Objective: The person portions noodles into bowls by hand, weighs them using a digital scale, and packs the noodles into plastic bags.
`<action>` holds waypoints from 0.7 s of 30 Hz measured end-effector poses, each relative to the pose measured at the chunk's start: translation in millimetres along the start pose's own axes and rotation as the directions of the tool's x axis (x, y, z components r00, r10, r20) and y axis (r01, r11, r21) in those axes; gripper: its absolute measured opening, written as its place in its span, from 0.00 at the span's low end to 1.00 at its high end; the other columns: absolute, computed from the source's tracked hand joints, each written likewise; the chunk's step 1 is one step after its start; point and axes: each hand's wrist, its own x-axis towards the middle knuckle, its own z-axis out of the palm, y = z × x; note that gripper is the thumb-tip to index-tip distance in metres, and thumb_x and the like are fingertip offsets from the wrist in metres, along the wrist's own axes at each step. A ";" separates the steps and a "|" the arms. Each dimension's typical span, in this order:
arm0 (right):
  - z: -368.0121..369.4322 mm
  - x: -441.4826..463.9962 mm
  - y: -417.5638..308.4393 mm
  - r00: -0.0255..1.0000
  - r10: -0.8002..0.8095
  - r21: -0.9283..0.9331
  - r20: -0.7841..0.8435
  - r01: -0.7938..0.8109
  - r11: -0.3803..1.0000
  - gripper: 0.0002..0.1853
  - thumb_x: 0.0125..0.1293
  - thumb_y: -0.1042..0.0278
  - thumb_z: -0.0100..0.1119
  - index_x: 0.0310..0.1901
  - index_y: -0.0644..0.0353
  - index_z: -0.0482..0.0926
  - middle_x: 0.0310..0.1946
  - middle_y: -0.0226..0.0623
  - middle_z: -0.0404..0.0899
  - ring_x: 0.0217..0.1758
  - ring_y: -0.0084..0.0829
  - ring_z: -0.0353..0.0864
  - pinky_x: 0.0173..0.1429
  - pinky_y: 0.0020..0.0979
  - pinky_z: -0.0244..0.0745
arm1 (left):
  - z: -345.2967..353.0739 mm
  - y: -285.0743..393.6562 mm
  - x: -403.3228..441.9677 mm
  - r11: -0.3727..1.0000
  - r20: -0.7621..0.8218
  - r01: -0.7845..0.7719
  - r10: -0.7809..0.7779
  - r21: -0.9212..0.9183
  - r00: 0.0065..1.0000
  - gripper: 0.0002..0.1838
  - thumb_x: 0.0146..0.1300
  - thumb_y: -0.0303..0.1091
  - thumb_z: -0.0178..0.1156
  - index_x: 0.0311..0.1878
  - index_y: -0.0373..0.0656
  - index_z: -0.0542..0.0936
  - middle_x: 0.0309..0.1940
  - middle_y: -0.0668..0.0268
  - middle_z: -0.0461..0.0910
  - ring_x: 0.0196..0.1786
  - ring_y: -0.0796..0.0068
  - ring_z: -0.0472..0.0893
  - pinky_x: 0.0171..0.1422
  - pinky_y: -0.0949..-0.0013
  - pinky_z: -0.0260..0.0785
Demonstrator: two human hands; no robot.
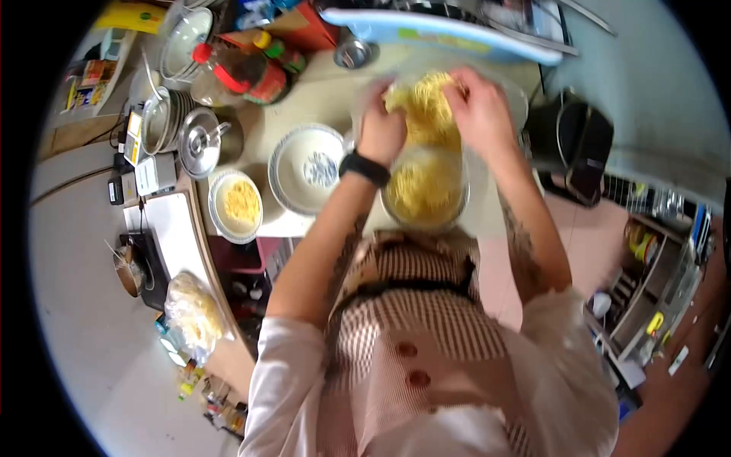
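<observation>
Yellow noodles (pixel 431 97) lie in a clear plastic bag or container toward the back of the counter, its exact form unclear. My right hand (pixel 481 110) pinches a bunch of them at the upper right. Across from it, my left hand (pixel 383 126), with a black band on the wrist, is closed at the left side of the noodles, its fingertips blurred. Closer to my body stands a bowl (pixel 463 215) with more yellow noodles in it. Left of my left forearm sits a wide white bowl (pixel 293 186) with a blue pattern inside.
A smaller bowl (pixel 218 217) holds yellow shreds at the counter's left edge. Behind it are a lidded metal pot (pixel 200 145), stacked bowls (pixel 158 126) and red-capped bottles (pixel 263 82). A blue-white tray (pixel 457 38) spans the back. A black bin-like container (pixel 571 145) stands right.
</observation>
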 end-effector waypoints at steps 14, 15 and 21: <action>-4.6 8.5 35.5 0.864 0.306 -0.351 0.399 -0.164 0.922 0.27 0.72 0.59 0.58 0.69 0.61 0.71 0.59 0.56 0.80 0.63 0.51 0.80 0.68 0.42 0.74 | -12.4 -11.6 17.5 0.976 0.180 0.146 -0.117 -0.161 0.977 0.16 0.73 0.42 0.62 0.42 0.34 0.82 0.31 0.66 0.80 0.33 0.78 0.75 0.37 0.70 0.69; -7.1 6.8 39.3 0.837 0.309 -0.389 0.452 -0.127 0.913 0.29 0.71 0.60 0.58 0.70 0.61 0.70 0.60 0.57 0.79 0.65 0.51 0.78 0.70 0.42 0.72 | -16.3 -8.7 18.2 0.968 0.168 0.183 -0.154 -0.173 0.974 0.17 0.73 0.43 0.61 0.42 0.34 0.82 0.32 0.67 0.81 0.34 0.78 0.75 0.38 0.70 0.69; 25.4 -3.3 40.1 0.935 0.128 -0.037 0.331 -0.123 0.992 0.36 0.65 0.61 0.63 0.73 0.64 0.66 0.60 0.59 0.78 0.62 0.53 0.80 0.68 0.43 0.73 | -3.1 -17.2 21.2 0.788 0.122 0.364 -0.352 -0.497 0.928 0.22 0.80 0.42 0.51 0.57 0.31 0.80 0.50 0.61 0.84 0.53 0.73 0.82 0.57 0.71 0.72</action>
